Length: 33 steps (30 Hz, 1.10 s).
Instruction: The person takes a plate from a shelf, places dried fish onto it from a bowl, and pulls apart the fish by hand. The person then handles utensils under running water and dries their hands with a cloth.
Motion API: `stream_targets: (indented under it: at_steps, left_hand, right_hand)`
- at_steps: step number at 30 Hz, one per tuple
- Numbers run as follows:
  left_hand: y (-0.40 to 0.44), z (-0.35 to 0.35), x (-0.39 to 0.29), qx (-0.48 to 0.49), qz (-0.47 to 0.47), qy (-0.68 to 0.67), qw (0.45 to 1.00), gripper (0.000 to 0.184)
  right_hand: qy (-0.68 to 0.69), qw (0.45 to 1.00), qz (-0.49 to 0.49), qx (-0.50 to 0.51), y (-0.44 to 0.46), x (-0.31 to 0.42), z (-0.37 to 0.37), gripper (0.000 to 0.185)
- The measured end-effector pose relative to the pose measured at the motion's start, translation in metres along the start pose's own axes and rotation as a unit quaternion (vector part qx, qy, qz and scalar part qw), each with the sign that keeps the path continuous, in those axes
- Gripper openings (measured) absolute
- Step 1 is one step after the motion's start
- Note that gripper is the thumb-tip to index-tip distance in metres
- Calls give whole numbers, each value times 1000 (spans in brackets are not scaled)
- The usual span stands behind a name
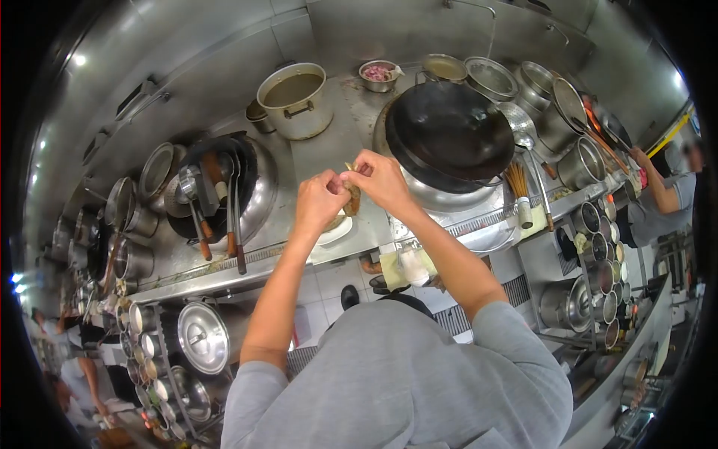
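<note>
Both hands meet over the steel counter (314, 161), fingers pinched together. Between them hangs a small brownish, mottled piece of food (352, 202); its exact kind does not show. My left hand (323, 198) grips it from the left, thumb and fingers closed. My right hand (379, 179) pinches its upper end from the other side. Just below, partly hidden by the left hand, a white plate (336, 230) rests near the counter's front edge, with something brownish on it.
A large black wok (449, 135) stands right of my hands, with a bamboo brush (520, 191) and a ladle (532, 161) beside it. Behind are a deep pot (299, 120) and a bowl of pinkish pieces (378, 75). Another wok with utensils (217, 187) is left. Co-workers stand at both sides.
</note>
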State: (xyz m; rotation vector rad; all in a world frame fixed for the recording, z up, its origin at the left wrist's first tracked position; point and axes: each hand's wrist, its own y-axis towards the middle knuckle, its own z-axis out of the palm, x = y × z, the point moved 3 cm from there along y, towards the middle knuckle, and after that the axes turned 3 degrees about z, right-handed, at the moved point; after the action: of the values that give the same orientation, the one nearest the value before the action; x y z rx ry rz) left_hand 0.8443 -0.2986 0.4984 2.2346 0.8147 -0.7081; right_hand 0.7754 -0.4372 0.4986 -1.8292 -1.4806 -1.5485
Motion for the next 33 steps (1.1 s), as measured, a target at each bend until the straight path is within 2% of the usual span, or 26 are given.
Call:
stream_targets:
  at_steps: [8, 12, 16, 18, 19, 21, 25, 27, 31, 33]
  left_hand:
    - [-9, -5, -4, -32, 8, -6, 999, 15]
    - [-16, -5, 1, -52, -5, -30, 998, 12]
    - [-21, -5, 16, -24, -22, -70, 997, 13]
    - [-23, -4, 27, 46, -67, -174, 981, 16]
    - [-24, -5, 31, 47, -67, -174, 981, 16]
    - [-25, -8, 28, 74, -102, -336, 933, 19]
    - [-26, -11, 29, 83, -89, -262, 957, 19]
    - [-27, -10, 29, 125, -71, -172, 975, 18]
    - [-28, -10, 22, 116, -41, -133, 983, 17]
    - [-27, -12, 12, 110, -32, -65, 991, 17]
  right_hand:
    - [40, 998, 22, -45, -11, -1, 2, 28]
    - [56, 995, 60, -51, -14, -15, 7, 33]
    - [61, 996, 50, -40, -17, -12, 6, 28]
    - [64, 996, 55, -31, -19, -9, 4, 28]
    - [67, 996, 56, -20, -19, -8, 4, 28]
    - [68, 996, 57, -16, -20, -9, 3, 27]
    - [75, 996, 50, -4, -19, -10, 4, 27]
    - [85, 994, 65, -3, -20, -12, 6, 29]
    - [88, 993, 84, -3, -23, -9, 5, 31]
    - [86, 993, 83, -3, -23, -7, 4, 31]
